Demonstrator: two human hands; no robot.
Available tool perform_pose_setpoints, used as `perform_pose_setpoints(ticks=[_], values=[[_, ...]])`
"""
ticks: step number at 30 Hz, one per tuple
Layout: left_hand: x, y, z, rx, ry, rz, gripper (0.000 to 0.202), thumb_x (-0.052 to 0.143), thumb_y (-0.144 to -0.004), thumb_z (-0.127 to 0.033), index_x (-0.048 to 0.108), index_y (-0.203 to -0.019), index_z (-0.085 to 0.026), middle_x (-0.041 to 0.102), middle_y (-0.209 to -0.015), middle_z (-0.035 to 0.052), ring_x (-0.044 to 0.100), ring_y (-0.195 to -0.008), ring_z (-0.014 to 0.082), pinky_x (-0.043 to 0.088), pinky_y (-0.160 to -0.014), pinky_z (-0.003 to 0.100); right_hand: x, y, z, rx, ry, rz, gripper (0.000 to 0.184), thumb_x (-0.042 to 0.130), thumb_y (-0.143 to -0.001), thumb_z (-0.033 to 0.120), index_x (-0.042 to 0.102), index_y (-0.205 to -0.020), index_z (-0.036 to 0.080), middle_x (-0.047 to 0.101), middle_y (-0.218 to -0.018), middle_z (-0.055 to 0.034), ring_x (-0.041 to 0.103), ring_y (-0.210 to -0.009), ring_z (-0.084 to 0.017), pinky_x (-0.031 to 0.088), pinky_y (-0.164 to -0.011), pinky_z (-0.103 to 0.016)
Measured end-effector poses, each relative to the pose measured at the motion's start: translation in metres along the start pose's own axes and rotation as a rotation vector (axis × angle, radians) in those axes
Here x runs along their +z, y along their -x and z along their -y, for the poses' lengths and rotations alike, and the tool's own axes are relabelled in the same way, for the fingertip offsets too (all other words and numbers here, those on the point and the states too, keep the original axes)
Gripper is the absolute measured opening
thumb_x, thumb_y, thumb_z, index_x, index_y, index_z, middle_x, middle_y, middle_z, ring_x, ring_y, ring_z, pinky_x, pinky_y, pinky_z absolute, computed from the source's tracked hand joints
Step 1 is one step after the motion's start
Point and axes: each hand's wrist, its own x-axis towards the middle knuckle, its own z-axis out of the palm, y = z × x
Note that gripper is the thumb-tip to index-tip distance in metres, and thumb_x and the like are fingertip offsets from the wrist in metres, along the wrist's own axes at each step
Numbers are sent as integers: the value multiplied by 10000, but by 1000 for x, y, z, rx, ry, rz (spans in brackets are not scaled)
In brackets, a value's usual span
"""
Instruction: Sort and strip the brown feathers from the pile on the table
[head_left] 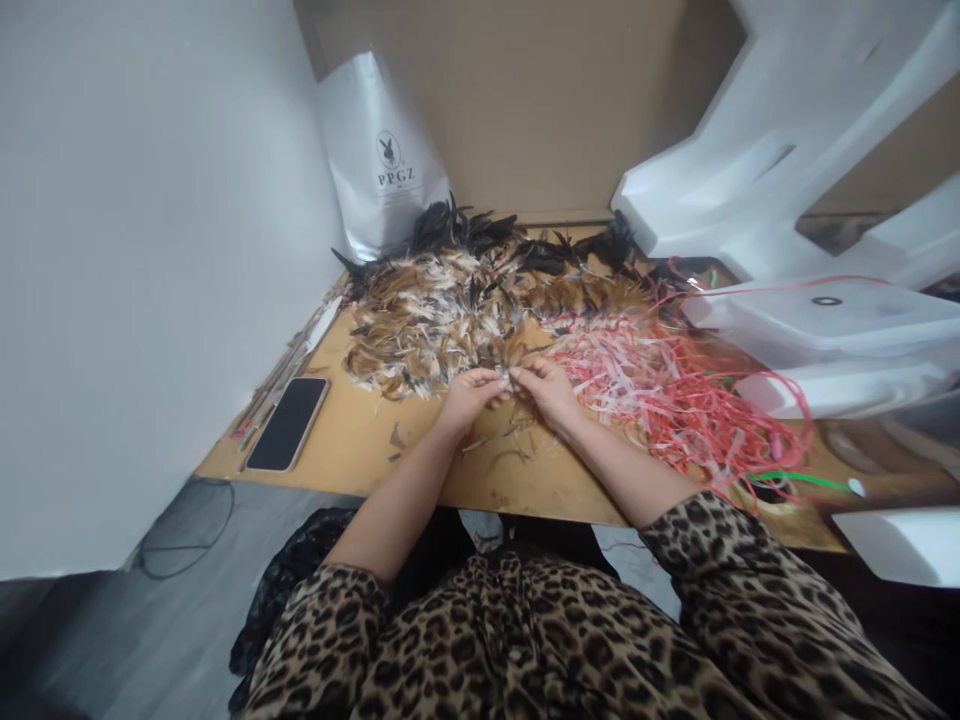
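My left hand [471, 393] and my right hand [550, 388] meet at the near edge of the feather pile [450, 315], fingertips almost touching each other. The fingers [496, 382] of both hands are pinched together on a small tuft of feathers [511, 382] held between them, just above the worktop [352, 440]; how many feathers are in the tuft I cannot tell. The pile itself spreads across the middle of the worktop, brown and white near my hands and black toward the back wall. Just right of my right hand lies a tangle of red and white strips [667, 385], touching the feathers along its left side and trailing toward the worktop's right end. A few loose scraps sit on the bare wood beneath my wrists. Well to the left, near the worktop's edge, a phone [289, 423] lies face up with a dark screen, beside some thin sticks [281, 375]. A white bag [382, 160] with a printed logo stands against the back wall behind the feathers, and white foam pieces [787, 150] are stacked at the right.
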Motion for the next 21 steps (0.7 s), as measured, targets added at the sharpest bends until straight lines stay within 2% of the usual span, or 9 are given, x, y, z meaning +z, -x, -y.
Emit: perform_pose_setpoints(ticks=[4, 7, 11, 16, 21], values=[[-2, 0, 2, 36, -13, 51, 299, 715, -602, -325, 605, -788, -118, 625, -582, 11, 527, -476, 70, 384, -479, 191, 1, 2, 1, 23, 0, 47, 338, 721, -579, 432, 512, -633, 172, 521, -504, 47, 418, -443, -68, 301, -454, -209], [-1, 2, -1, 36, 6, 82, 316, 716, -601, -338, 608, -800, -118, 637, -627, 25, 560, -536, 86, 401, -504, 196, 1, 1, 2, 32, -17, 68, 352, 722, -570, 444, 507, -591, 165, 510, -482, 43, 403, -434, -67, 287, -452, -216], [-1, 3, -5, 80, 56, -12, 363, 723, -586, -358, 621, -861, -144, 635, -698, 8, 567, -596, 85, 438, -571, 217, 0, 2, 4, 35, 32, 50, 380, 725, -549, 462, 487, -542, 165, 457, -433, 58, 356, -413, -58, 235, -432, -216], [-4, 1, -4, 157, -50, -84, 318, 736, -576, -339, 624, -793, -135, 568, -567, -32, 439, -447, 32, 337, -473, 180, 1, 4, 4, 97, 91, 63, 381, 734, -523, 460, 509, -586, 159, 458, -461, 67, 338, -422, -50, 221, -438, -209], [-4, 0, -3, 110, -36, -60, 268, 711, -593, -345, 561, -675, -139, 519, -488, -44, 380, -377, 35, 254, -402, 188, 0, 4, 2, 130, 161, 123, 362, 719, -539, 457, 535, -621, 156, 499, -487, 50, 376, -429, -63, 251, -436, -213]])
